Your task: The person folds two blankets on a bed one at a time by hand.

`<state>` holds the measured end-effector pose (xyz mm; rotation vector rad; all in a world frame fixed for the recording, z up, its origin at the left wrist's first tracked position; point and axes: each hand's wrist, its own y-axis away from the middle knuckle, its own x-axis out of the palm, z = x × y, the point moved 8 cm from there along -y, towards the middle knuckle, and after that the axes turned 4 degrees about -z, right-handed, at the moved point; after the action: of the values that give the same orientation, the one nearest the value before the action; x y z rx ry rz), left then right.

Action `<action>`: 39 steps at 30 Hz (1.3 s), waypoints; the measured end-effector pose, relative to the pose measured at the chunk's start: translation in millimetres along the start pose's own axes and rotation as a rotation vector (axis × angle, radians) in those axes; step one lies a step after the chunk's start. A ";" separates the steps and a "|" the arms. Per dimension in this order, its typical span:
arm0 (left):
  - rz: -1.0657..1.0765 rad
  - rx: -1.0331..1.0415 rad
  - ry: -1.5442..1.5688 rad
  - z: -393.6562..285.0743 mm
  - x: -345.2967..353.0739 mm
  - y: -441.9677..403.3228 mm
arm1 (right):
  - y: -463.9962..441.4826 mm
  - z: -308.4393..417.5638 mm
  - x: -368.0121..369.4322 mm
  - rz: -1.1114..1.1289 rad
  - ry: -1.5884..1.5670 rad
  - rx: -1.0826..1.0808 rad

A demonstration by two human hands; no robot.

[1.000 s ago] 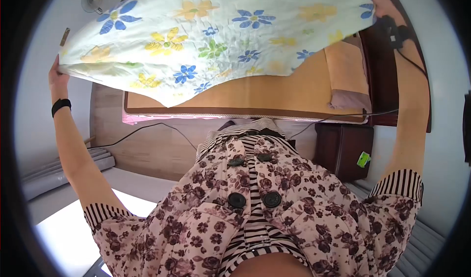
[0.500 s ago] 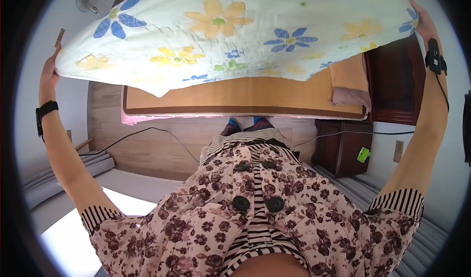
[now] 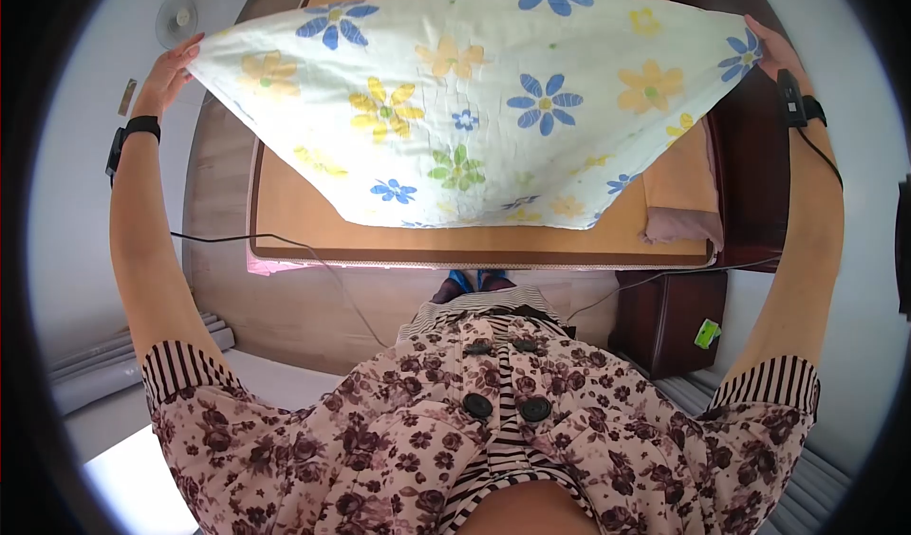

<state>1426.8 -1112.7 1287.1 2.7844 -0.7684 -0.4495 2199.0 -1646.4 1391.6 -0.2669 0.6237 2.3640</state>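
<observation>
A pale sheet with blue, yellow, orange and green flowers (image 3: pixel 455 108) is stretched between my hands above a bed. My left hand (image 3: pixel 173 68) pinches its left corner, arm reaching out. At the other side my right hand (image 3: pixel 776 53) grips the right corner. The sheet sags between them, its lower edge hanging over the bed's tan mat (image 3: pixel 455 239), which has a brown border. Both wrists wear black bands with small devices.
An orange pillow (image 3: pixel 678 184) lies at the bed's right end beside a dark wood headboard (image 3: pixel 750 156). A dark cabinet (image 3: pixel 669 322) with a green label stands nearer. Thin cables run from both wrists. A fan (image 3: pixel 177 21) is at upper left.
The sheet has come down and lies flatter in the air, showing more of the bed's far side. Both hands have moved slightly inward, still holding the corners.
</observation>
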 end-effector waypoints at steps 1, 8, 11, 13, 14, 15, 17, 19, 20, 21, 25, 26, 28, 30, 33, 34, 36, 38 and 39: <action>0.004 0.067 -0.041 -8.2 -6.2 -5.4 | -2.5 5.5 -2.9 -0.008 0.014 -0.062; -0.172 0.270 0.189 -31.2 -35.6 -24.2 | -27.1 32.0 -30.6 -0.254 0.042 -0.315; -0.234 0.283 0.281 -43.7 -40.2 -11.0 | -9.7 44.8 -32.7 -0.187 -0.173 -0.368; -0.217 0.290 0.314 -49.9 -36.8 0.6 | 11.6 47.4 -29.9 -0.059 -0.250 -0.319; -0.208 0.293 0.331 -51.0 -35.4 6.5 | 23.7 48.0 -26.9 0.000 -0.295 -0.323; -0.178 0.326 0.336 -51.6 -30.8 18.2 | 38.8 44.4 -16.5 0.062 -0.337 -0.314; -0.184 0.371 0.298 -44.6 -24.0 50.5 | 80.2 33.2 8.9 0.146 -0.402 -0.298; -0.247 0.430 0.161 -30.0 -25.3 93.9 | 117.9 19.9 16.4 0.136 -0.320 -0.361; -0.304 0.465 0.041 -15.4 -28.8 117.6 | 130.1 11.9 13.0 0.103 -0.215 -0.429; -0.327 0.412 -0.124 4.3 -30.1 142.2 | 139.3 -7.4 9.2 0.084 -0.191 -0.418; -0.327 0.136 -0.308 137.8 -22.2 210.2 | 153.8 -148.2 -11.0 -0.085 -0.176 -0.130; -0.320 0.203 -0.370 175.4 -5.8 223.4 | 154.0 -197.8 -14.8 -0.152 -0.166 -0.011; -0.352 0.176 -0.427 230.8 24.7 223.6 | 133.2 -260.8 -20.8 -0.196 -0.102 0.164; -0.400 -0.035 -0.492 252.7 57.6 223.4 | 132.5 -288.2 -5.9 -0.257 -0.107 0.302; -0.440 0.145 -0.690 278.6 84.4 228.8 | 136.2 -309.0 0.3 -0.141 -0.219 0.408; -0.451 0.295 -0.758 275.0 86.7 237.1 | 148.3 -312.6 -1.8 -0.145 -0.198 0.413; -0.341 0.194 -0.675 277.5 82.7 248.8 | 165.9 -313.4 -4.8 -0.153 -0.155 0.424; -0.181 0.023 -0.617 278.4 79.3 210.9 | 136.0 -296.1 -13.2 -0.147 -0.140 0.416; -0.060 -0.154 -0.601 288.7 73.5 203.2 | 111.2 -287.1 -15.5 -0.130 -0.095 0.464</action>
<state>1293.1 -1358.6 1059.8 2.5383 -0.7169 -1.3301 2145.2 -1872.6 1189.2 0.0117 1.0483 2.0254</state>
